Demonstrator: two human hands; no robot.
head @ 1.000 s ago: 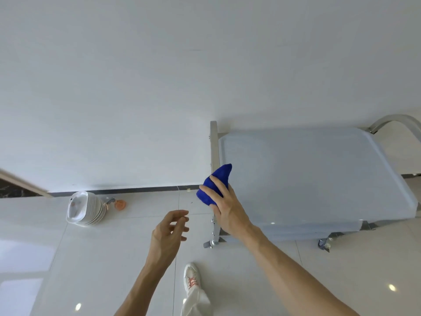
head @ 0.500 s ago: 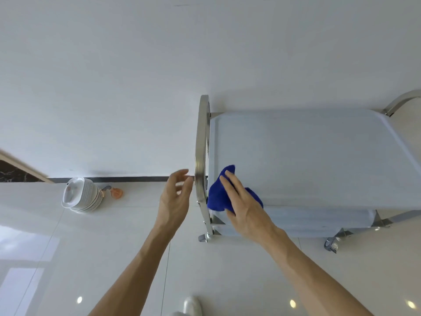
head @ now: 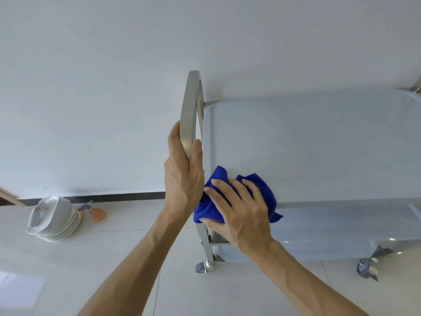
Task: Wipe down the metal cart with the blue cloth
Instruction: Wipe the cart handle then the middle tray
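The cloth [head: 237, 197] is a deep blue, fuzzy microfibre, bunched into soft folds rather than spread flat. It sits under your right hand [head: 241, 210] at the near left corner of the cart [head: 319, 151], with one rounded fold poking out past your fingertips and a small corner trailing over the near edge by the heel of your palm. The cart top is pale, smooth and faintly shiny, with a shallow raised rim; a second shelf shows below it, and castors stand on the floor [head: 68, 281] beneath.

Your right hand lies palm down on the cloth, fingers spread and nearly straight, pressing it onto the top; nothing is curled round it. The forearm runs in from the lower right.

Your left hand [head: 184, 176] is wrapped round the handle [head: 190, 110], just left of the cloth: thumb on the inner side, fingers round the outer side, back of the hand facing you. The bar curves up and away from that grip.

Well off to the left of it, a stack of plates [head: 53, 218] stands tilted against the wall [head: 91, 87], with an orange bottle [head: 96, 213] just beside it.
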